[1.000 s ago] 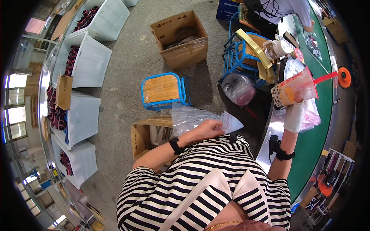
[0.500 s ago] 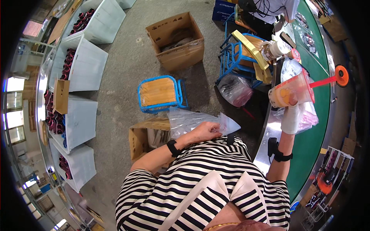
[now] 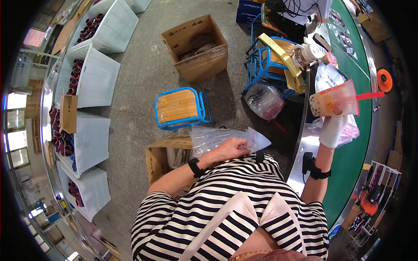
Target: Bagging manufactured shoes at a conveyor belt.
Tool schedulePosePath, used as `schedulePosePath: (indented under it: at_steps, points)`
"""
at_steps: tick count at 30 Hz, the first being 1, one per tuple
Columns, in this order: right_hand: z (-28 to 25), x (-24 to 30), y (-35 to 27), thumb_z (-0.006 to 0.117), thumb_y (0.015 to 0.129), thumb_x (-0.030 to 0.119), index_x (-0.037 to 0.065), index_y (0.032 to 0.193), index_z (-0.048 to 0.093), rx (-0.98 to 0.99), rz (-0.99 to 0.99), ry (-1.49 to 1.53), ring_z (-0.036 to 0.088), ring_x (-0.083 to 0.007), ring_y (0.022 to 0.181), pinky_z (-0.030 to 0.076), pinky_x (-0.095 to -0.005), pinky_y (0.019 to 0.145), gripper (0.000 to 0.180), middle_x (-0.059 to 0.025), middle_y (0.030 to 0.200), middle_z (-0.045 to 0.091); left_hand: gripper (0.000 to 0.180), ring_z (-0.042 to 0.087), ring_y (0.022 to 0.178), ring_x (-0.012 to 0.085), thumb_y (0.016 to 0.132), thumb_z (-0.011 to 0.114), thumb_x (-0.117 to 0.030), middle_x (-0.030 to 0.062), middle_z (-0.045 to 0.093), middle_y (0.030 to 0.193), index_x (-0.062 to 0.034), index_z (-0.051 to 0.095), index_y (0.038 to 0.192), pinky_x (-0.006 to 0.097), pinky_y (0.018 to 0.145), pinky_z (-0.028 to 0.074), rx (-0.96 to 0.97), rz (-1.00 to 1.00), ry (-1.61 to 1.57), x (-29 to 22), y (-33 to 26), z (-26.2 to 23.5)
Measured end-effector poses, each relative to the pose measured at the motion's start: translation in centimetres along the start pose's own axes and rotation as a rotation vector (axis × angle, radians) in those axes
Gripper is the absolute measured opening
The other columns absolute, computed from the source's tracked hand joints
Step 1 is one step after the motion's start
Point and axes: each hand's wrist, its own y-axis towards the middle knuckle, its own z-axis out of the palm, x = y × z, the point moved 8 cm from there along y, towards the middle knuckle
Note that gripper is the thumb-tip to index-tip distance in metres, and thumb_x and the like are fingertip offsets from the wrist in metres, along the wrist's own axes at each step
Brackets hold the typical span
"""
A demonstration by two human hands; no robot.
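My right hand (image 3: 334, 128), in a white fingerless glove or wrap, is closed round a clear plastic drink cup (image 3: 333, 100). The cup lies tilted nearly on its side above the table's edge. Dark pearls show at its base and a red straw (image 3: 370, 95) sticks out of its top to the right. On my lap, my left hand (image 3: 233, 149) has its fingers pinched on a stack of clear plastic bags (image 3: 213, 137). The bags' far ends hang out to the left over an open carton.
A green-topped table (image 3: 348, 161) with a metal edge runs along my right. Ahead stand a blue-framed stool (image 3: 177, 106), an open cardboard box (image 3: 198, 65) and stacked blue stools (image 3: 265, 61). White bins (image 3: 93, 137) of dark pink-trimmed items line the left. A carton (image 3: 156, 163) sits by my left arm.
My right hand and the cup have shifted slightly to the right, and the cup's tilt has changed a little. My left hand stays on the bags.
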Motion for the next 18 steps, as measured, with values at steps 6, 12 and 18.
schedulePosePath:
  at_steps: [6, 12, 18]
  points:
    - [0.1, 0.7, 0.0, 0.064, 0.080, 0.031, -0.002, 0.117, 0.043, 0.000, -0.014, 0.003, 0.048, -0.0188, 0.102, 0.038, -0.0348, 0.089, 0.054, -0.0087, 0.109, 0.049, 0.028, 0.044, 0.058, 0.0142, 0.079, 0.063, -0.027, 0.0104, 0.052, 0.063, -0.0018, 0.052, 0.077, 0.030, 0.054, 0.038, 0.025, -0.027, 0.019, 0.2, 0.0, 0.2]
    - [0.9, 1.7, -0.5, 0.065, 0.080, 0.031, -0.002, 0.109, 0.049, 0.006, -0.053, -0.083, 0.048, -0.0149, 0.096, 0.038, -0.0308, 0.086, 0.047, -0.0078, 0.103, 0.052, 0.027, 0.046, 0.059, 0.0126, 0.079, 0.064, -0.026, 0.0098, 0.054, 0.064, -0.0014, 0.054, 0.080, 0.029, 0.055, 0.039, 0.046, -0.060, 0.048, 1.3, 0.3, 0.5]
    - [0.3, 1.9, -0.3, 0.064, 0.080, 0.032, -0.003, 0.108, 0.050, 0.023, -0.118, -0.192, 0.049, -0.0150, 0.094, 0.038, -0.0303, 0.084, 0.047, -0.0076, 0.102, 0.053, 0.026, 0.046, 0.060, 0.0117, 0.079, 0.064, -0.025, 0.0097, 0.054, 0.064, -0.0010, 0.054, 0.080, 0.029, 0.056, 0.039, 0.038, -0.039, 0.047, 1.3, 0.3, 0.5]
